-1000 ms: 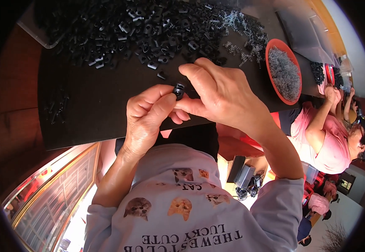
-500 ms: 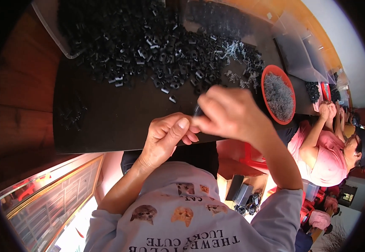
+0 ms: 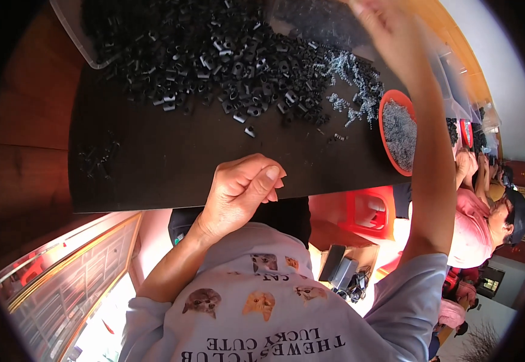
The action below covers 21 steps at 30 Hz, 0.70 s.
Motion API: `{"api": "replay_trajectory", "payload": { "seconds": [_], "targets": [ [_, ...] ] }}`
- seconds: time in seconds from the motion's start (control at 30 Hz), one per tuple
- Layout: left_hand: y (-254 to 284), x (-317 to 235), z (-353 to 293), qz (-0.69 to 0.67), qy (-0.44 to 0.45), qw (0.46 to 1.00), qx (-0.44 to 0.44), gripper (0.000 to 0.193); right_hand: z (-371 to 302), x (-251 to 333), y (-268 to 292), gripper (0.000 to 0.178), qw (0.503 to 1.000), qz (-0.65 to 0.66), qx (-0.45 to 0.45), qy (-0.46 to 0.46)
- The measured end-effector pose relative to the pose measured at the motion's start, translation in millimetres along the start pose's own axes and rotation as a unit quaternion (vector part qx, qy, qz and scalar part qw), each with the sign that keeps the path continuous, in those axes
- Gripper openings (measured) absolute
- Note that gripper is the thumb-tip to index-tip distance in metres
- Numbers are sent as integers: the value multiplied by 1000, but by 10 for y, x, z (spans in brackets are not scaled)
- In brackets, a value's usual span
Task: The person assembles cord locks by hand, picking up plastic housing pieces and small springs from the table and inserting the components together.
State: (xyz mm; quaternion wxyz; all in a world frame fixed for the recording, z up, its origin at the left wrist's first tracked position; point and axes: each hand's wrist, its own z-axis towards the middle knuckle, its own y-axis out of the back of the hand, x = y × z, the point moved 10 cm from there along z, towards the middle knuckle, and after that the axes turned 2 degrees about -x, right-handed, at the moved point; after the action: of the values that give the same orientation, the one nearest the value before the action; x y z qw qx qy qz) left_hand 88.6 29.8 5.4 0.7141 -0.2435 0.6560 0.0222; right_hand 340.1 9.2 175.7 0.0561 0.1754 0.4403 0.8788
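My left hand (image 3: 244, 188) is closed in front of the table's near edge, thumb pressed against curled fingers. Whatever it holds, if anything, is hidden. My right hand (image 3: 389, 30) is stretched far out over the clear plastic box (image 3: 320, 30) at the back. Its fingers look apart, partly cut off by the upper edge, and no piece shows in them. Between the hands and the box lies a heap of small black plastic pieces (image 3: 214, 72). Metal springs (image 3: 353, 87) are scattered at its right end, beside a red bowl (image 3: 389, 142) full of springs.
Small dark parts (image 3: 99, 160) lie at the left of the dark table (image 3: 172, 160). Another clear bin (image 3: 75, 30) stands at the back left. A red stool (image 3: 368, 211) and an open cardboard box (image 3: 350, 250) are below the table. A person in pink (image 3: 470, 226) works at the right.
My right hand has left my left hand and swung up and right, over the box at the back. The dark piece it gripped no longer shows. My left hand has stayed nearly in place.
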Motion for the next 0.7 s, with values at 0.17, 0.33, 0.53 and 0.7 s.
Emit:
{"api": "replay_trajectory", "payload": {
  "seconds": [0.17,0.33,0.53,0.7],
  "targets": [
    [-13,11,1,61,-26,997,25,29,-880,606,-756,10,966,65,249,23],
    [-68,-11,1,83,-35,995,35,30,-1250,667,-946,15,952,-57,299,-13],
    [-60,-26,6,94,-41,994,24,30,-1254,663,-1000,13,959,-51,278,-8],
    [-53,-37,14,97,-48,994,21,29,-1264,690,-1011,11,961,-65,269,-3]
  ]
}}
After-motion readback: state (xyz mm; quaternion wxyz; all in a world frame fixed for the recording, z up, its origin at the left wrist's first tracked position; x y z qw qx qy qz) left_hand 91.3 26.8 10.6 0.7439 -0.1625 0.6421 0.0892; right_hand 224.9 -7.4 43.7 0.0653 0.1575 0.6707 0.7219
